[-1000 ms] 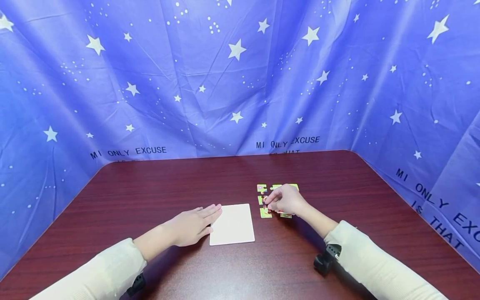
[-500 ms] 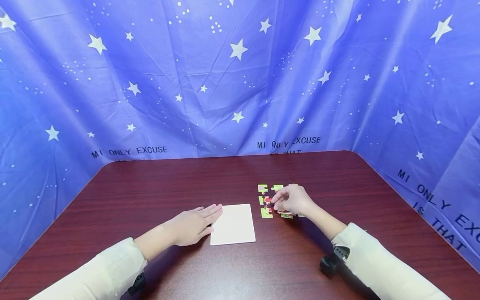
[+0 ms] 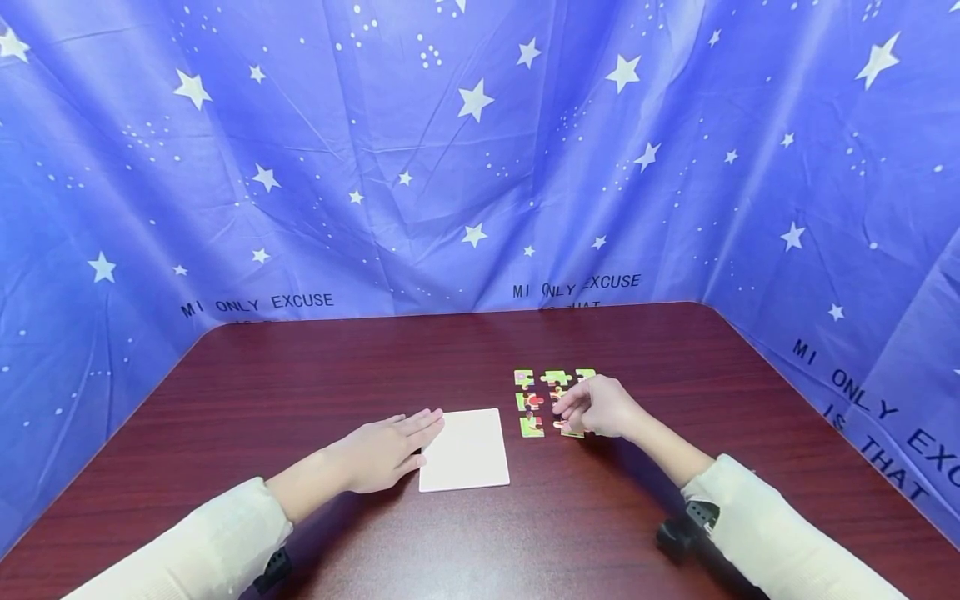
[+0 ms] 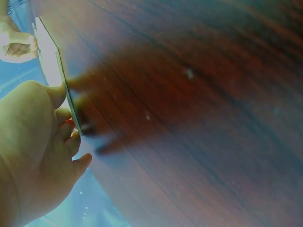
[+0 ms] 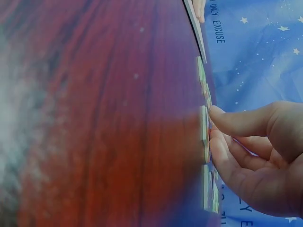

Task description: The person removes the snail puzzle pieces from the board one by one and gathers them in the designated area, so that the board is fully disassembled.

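A white square board lies flat on the table. My left hand rests at its left edge, its extended fingertips over the far left corner and the thumb at the side. Right of the board lie several green-and-red jigsaw puzzle pieces, set out in loose rows with narrow gaps. Among the middle ones, my right hand pinches a puzzle piece low at the table between thumb and curled fingers, hiding most of that piece and the right column. The right wrist view shows the thumb and index finger against the pieces' edges.
The dark red wooden table reaches back to a blue star-printed cloth, which hangs behind and along both sides. Black camera straps sit at the cream sleeves.
My right hand has shifted right, from the left column of puzzle pieces to the middle ones, uncovering the left column. The left hand and the board stay in place.
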`<move>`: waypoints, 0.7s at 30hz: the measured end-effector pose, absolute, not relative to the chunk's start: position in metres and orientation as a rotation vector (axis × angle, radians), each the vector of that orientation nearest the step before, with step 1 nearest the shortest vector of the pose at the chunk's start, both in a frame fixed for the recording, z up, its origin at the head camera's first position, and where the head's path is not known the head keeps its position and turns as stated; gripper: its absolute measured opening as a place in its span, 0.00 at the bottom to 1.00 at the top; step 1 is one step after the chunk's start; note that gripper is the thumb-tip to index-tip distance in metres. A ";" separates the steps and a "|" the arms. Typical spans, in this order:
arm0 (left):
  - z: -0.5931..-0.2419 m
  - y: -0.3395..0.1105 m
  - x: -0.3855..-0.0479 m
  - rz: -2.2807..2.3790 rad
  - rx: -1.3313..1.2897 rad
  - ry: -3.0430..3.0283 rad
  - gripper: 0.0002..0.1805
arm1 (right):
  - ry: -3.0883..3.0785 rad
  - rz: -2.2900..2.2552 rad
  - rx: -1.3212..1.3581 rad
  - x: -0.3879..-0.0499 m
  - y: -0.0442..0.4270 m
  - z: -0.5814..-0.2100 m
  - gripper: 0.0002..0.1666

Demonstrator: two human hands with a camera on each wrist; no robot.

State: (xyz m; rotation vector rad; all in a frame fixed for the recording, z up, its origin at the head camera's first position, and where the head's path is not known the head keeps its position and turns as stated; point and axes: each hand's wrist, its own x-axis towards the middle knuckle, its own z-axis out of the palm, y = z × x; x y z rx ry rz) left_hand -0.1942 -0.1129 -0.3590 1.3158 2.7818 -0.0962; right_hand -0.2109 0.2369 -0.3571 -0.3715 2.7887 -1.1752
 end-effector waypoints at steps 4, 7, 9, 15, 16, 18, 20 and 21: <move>-0.360 -0.113 -0.195 -0.096 1.308 2.781 0.30 | 2.758 -1.179 -0.444 -0.212 0.238 -0.358 0.15; -0.362 -0.114 -0.196 -0.093 1.299 2.784 0.30 | 2.748 -1.158 -0.522 -0.213 0.239 -0.357 0.15; -0.363 -0.115 -0.197 -0.092 1.298 2.787 0.30 | 2.741 -1.139 -0.575 -0.215 0.240 -0.357 0.14; -0.363 -0.115 -0.197 -0.064 1.306 2.781 0.30 | 2.731 -1.096 -0.618 -0.216 0.241 -0.357 0.13; -0.363 -0.115 -0.197 -0.049 1.301 2.775 0.30 | 2.732 -1.094 -0.614 -0.216 0.241 -0.357 0.13; -0.361 -0.115 -0.197 -0.010 1.295 2.761 0.30 | 2.732 -1.099 -0.610 -0.216 0.242 -0.357 0.13; -0.360 -0.115 -0.197 0.025 1.284 2.745 0.30 | 2.741 -1.100 -0.625 -0.216 0.243 -0.356 0.13; -0.359 -0.115 -0.197 0.043 1.279 2.737 0.30 | 2.750 -1.099 -0.632 -0.215 0.243 -0.356 0.13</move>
